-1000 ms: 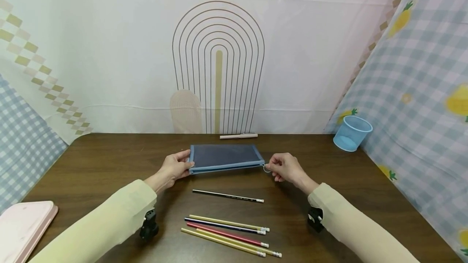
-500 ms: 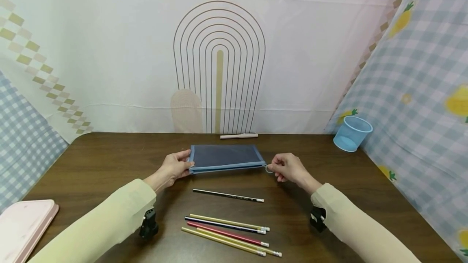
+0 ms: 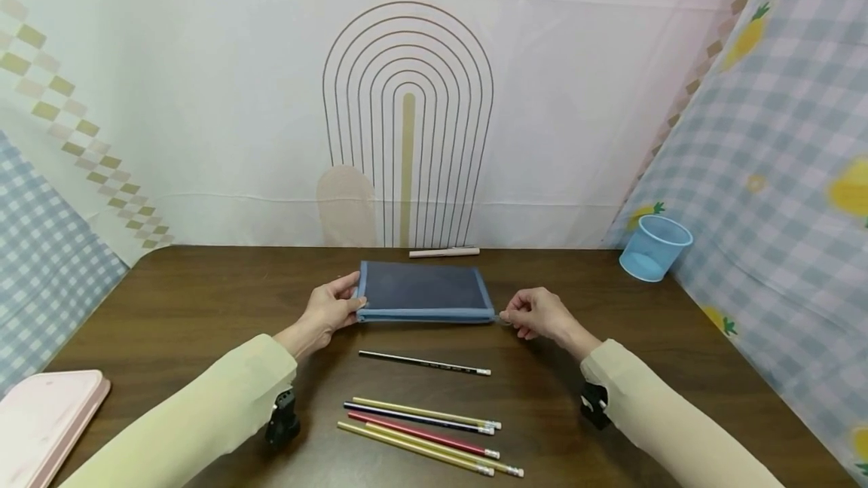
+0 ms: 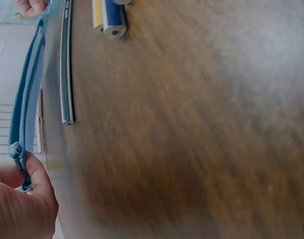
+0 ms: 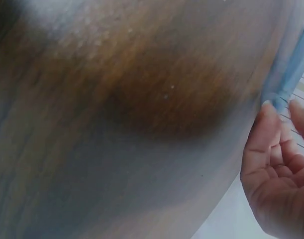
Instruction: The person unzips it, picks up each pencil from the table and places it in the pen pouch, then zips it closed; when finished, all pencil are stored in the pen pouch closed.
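Observation:
A dark blue zip pouch (image 3: 423,288) with light blue edging is held above the brown table, in the middle of the head view. My left hand (image 3: 330,309) grips its left end, thumb on top and fingers beneath. At the opposite end, my right hand (image 3: 540,315) pinches the small zipper pull (image 3: 501,318), mostly hidden by the fingertips. In the left wrist view, the pouch's two edges (image 4: 26,89) stand slightly apart along its length. A black pencil (image 3: 423,363) lies on the table just in front of the pouch.
Several gold, navy and red pencils (image 3: 420,435) lie nearer the front. A white pen (image 3: 444,252) lies at the table's (image 3: 224,285) back edge. At the back right stands a blue mesh cup (image 3: 654,248). A pink case (image 3: 50,420) lies at the left.
The pouch has tilted so more of its top face shows, its front edge now nearly level. Both hands have shifted slightly right. The right hand keeps its pinch at the pouch's right end.

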Action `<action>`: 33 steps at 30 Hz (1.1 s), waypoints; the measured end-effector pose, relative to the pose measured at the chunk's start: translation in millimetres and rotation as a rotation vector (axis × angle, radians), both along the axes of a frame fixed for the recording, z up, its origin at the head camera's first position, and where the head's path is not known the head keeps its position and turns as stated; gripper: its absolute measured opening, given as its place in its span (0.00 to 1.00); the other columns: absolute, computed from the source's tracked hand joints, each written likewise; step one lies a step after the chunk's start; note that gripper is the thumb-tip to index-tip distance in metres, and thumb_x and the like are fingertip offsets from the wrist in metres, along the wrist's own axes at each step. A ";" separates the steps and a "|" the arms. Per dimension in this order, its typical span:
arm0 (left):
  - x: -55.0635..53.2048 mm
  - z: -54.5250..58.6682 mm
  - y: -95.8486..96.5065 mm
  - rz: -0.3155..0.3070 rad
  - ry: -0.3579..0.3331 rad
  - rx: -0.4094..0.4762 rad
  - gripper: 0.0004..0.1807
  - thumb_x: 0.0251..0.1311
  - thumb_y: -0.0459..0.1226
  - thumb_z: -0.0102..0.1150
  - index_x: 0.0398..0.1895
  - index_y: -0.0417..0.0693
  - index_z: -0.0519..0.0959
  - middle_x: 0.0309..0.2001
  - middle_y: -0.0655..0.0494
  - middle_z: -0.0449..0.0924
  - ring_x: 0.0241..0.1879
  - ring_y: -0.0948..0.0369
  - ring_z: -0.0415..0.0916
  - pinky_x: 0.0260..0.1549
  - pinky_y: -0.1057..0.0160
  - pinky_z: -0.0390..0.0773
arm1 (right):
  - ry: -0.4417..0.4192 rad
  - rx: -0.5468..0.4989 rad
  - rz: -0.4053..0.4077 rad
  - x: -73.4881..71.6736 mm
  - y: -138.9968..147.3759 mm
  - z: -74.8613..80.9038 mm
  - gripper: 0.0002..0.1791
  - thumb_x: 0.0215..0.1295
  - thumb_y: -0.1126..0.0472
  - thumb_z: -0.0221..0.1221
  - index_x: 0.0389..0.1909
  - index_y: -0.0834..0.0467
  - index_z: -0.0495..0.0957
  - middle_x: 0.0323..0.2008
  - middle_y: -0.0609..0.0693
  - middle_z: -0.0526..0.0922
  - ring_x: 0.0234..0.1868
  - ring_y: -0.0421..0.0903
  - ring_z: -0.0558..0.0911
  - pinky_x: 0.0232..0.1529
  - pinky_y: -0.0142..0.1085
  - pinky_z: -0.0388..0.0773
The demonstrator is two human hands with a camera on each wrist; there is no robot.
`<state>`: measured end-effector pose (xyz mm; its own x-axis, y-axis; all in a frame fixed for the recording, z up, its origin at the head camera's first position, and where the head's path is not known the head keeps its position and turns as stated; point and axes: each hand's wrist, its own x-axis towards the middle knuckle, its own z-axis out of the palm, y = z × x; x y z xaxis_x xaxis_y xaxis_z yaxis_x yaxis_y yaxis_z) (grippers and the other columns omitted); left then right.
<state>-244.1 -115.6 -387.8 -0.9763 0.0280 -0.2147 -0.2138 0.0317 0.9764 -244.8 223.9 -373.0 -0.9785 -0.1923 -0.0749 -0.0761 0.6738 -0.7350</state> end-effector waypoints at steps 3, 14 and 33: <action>0.7 0.1 2.0 0.011 0.029 -0.008 0.32 0.60 0.23 0.52 0.69 0.40 0.60 0.53 0.40 0.69 0.30 0.70 0.72 0.28 0.72 0.77 | 0.023 -0.002 -0.004 -3.5 -2.0 -1.0 0.07 0.61 0.64 0.61 0.32 0.66 0.78 0.25 0.56 0.81 0.23 0.43 0.79 0.26 0.37 0.81; -0.1 -1.0 5.2 0.001 0.100 -0.049 0.32 0.60 0.24 0.53 0.69 0.45 0.62 0.56 0.41 0.67 0.32 0.70 0.75 0.29 0.73 0.77 | 0.036 -0.106 -0.073 -21.6 -16.2 -2.7 0.14 0.62 0.71 0.56 0.47 0.74 0.75 0.38 0.64 0.81 0.37 0.48 0.81 0.36 0.34 0.80; -3.6 -0.6 5.0 0.026 0.088 -0.097 0.30 0.61 0.27 0.55 0.68 0.41 0.63 0.62 0.37 0.67 0.43 0.62 0.76 0.39 0.67 0.79 | -0.244 -0.345 -0.165 -24.7 -15.6 -5.4 0.22 0.66 0.67 0.55 0.57 0.76 0.66 0.32 0.52 0.77 0.25 0.37 0.76 0.28 0.27 0.79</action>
